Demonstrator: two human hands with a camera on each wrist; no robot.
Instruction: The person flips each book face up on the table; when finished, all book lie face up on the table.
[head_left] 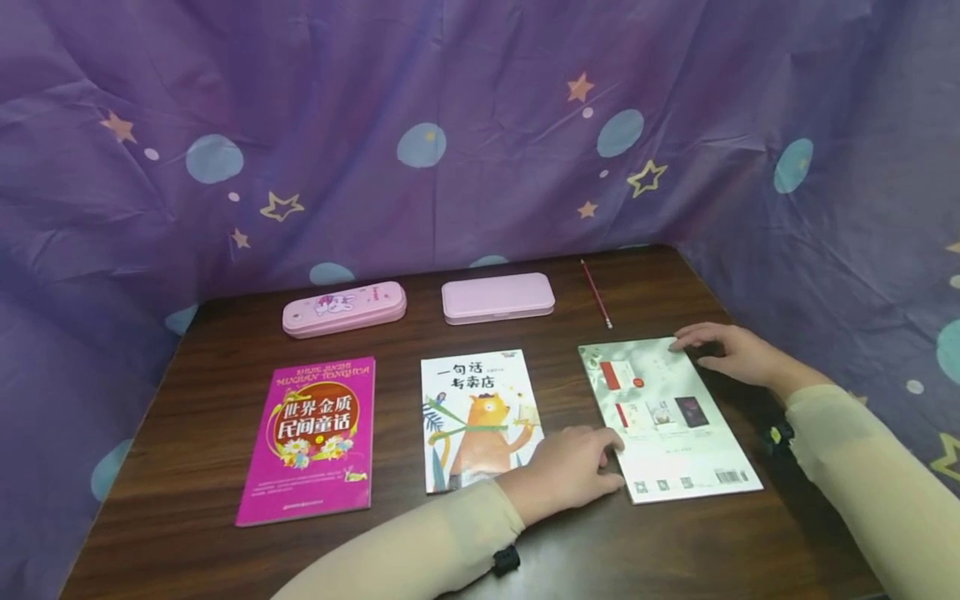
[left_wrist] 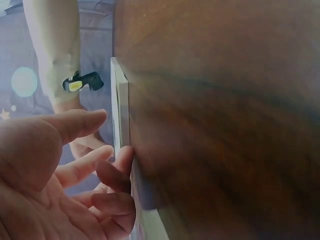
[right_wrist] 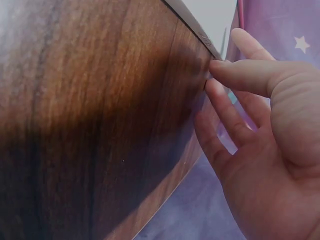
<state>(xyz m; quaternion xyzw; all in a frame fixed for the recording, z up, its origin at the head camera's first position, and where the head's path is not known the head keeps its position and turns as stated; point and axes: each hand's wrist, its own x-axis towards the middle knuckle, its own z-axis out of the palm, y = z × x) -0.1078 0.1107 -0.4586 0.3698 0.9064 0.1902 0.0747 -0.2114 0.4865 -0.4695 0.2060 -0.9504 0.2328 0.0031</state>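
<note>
Beyond the book (head_left: 660,429) between the hands (head_left: 573,468) (head_left: 727,354) lie two closed pencil cases (head_left: 345,310) (head_left: 498,298).

The pale green book (head_left: 667,429) carries small red, white and dark pictures. The white book (head_left: 480,429) shows an orange animal; the magenta book (head_left: 311,442) has a reddish round panel with white lettering. The rabbit-print case (head_left: 345,310) is pink, the plain case (head_left: 498,296) paler pink, the pencil (head_left: 596,294) dark red. The table (head_left: 187,467) is brown wood grain, the sleeves (head_left: 420,546) cream, the purple curtain (head_left: 345,83) patterned with blue circles, orange and yellow stars.
</note>
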